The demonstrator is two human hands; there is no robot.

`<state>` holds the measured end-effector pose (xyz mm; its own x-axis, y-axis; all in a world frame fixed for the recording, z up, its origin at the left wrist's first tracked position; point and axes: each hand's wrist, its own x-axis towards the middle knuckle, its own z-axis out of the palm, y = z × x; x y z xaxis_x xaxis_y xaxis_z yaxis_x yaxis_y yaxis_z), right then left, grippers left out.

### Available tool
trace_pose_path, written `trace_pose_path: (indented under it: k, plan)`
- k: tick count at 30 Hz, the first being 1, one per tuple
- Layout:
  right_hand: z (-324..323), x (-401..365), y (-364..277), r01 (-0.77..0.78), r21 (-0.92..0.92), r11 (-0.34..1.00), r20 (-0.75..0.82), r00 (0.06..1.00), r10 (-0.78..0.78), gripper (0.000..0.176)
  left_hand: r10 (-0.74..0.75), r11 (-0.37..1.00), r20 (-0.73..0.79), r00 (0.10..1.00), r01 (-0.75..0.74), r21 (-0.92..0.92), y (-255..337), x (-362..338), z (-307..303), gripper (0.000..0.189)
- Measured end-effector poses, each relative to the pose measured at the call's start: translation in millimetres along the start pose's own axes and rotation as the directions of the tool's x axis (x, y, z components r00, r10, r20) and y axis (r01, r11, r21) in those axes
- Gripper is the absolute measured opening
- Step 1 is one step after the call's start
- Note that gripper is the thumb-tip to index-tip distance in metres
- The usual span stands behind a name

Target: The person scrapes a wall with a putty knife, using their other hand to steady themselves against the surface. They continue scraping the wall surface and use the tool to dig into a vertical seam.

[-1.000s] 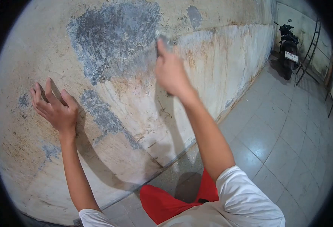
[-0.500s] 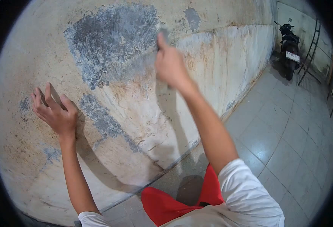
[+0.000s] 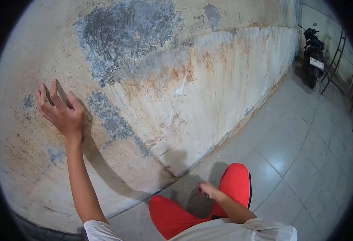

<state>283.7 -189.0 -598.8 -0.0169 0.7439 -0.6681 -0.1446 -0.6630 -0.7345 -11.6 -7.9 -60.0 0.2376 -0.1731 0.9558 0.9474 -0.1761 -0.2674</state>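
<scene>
My left hand [image 3: 66,114] rests against the stained wall [image 3: 152,112], its fingers spread and nothing held. Low down, between the knees of my red trousers [image 3: 234,186], my right hand [image 3: 209,190] is closed around the dark handle of a small tool [image 3: 206,195]; the rest of the tool is too hidden to make out. Above and between the hands, the wall shows a large grey patch [image 3: 124,36] of bare surface. A smaller grey patch [image 3: 110,118] lies to the right of my left hand. Rusty streaks and a loose pale flake [image 3: 181,86] mark the wall.
Grey floor tiles [image 3: 281,148] run along the base of the wall. A dark motorbike [image 3: 314,56] stands at the far right end, with a metal ladder [image 3: 337,58] leaning beside it.
My right hand has come down from the grey patch to between my knees, still closed on the tool. A pale flake now shows on the wall. My left hand keeps its place.
</scene>
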Motion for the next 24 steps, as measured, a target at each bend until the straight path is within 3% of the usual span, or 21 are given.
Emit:
trace_pose_path:
  k: [1, 2, 4, 6, 8, 12, 14, 15, 16, 18, 22, 24]
  plan:
    - [4.1, 1.1, 39.9, 0.131, 0.031, 0.991, 0.035, 0.991, -0.132, 0.033, 0.004, 1.000, -0.004, 1.000, -0.004, -0.003, -0.2, 0.0, 0.3, 0.055]
    - [4.1, -1.2, 38.5, 0.134, 0.033, 0.990, 0.041, 0.990, -0.135, 0.033, 0.010, 1.000, -0.007, 1.000, -0.010, 0.000, -0.9, 0.0, 1.5, 0.055]
    - [9.2, -12.5, 44.0, -0.035, 0.020, 0.999, 0.097, 0.995, 0.033, 0.039, 0.010, 1.000, -0.005, 1.000, -0.010, -0.024, -3.3, -1.4, 1.8, 0.054]
    - [6.1, -37.1, 17.4, -0.042, 0.108, 0.993, 0.111, 0.993, 0.030, 0.045, 0.015, 1.000, -0.005, 1.000, -0.015, -0.019, -3.9, -0.7, 1.2, 0.054]
    - [0.7, -55.0, -11.6, -0.023, 0.252, 0.967, 0.124, 0.992, -0.008, 0.034, 0.014, 1.000, -0.004, 1.000, -0.014, -0.021, -1.7, -0.5, 1.0, 0.054]
    - [-36.0, -29.8, -24.2, -0.024, 0.227, 0.974, 0.165, 0.986, -0.014, 0.032, 0.011, 0.999, -0.011, 1.000, -0.011, -0.040, -0.6, 0.5, -0.1, 0.054]
    - [-58.2, -6.2, -19.0, -0.359, 0.395, 0.846, 0.545, 0.833, 0.098, 0.041, 0.013, 0.999, -0.007, 1.000, -0.013, -0.046, -1.6, -0.7, 0.2, 0.053]
    - [-36.3, -48.6, -46.6, -0.153, 0.276, 0.949, 0.238, 0.967, 0.086, 0.051, 0.009, 0.999, -0.001, 1.000, -0.009, -0.042, -2.1, -1.3, 0.3, 0.054]
    - [-31.8, -54.3, -49.4, -0.153, 0.275, 0.949, 0.236, 0.968, 0.088, 0.051, 0.005, 0.999, 0.004, 1.000, -0.005, -0.039, -2.5, -1.7, 0.5, 0.054]
    - [-26.6, -59.4, -49.1, 0.069, -0.115, 0.991, -0.132, 0.988, -0.084, 0.041, 0.003, 0.999, 0.006, 1.000, -0.003, -0.033, -2.8, -1.9, 0.4, 0.054]
    - [-32.9, -49.6, -35.6, 0.232, -0.176, 0.957, -0.037, 0.969, -0.242, 0.032, 0.002, 0.999, -0.005, 1.000, -0.002, -0.042, -3.3, -1.9, 0.8, 0.054]
    - [-23.3, -83.4, -58.2, 0.164, 0.338, 0.927, 0.038, 0.981, -0.188, 0.034, -0.009, 0.999, 0.007, 1.000, 0.009, -0.042, -2.3, -2.1, -0.9, 0.054]
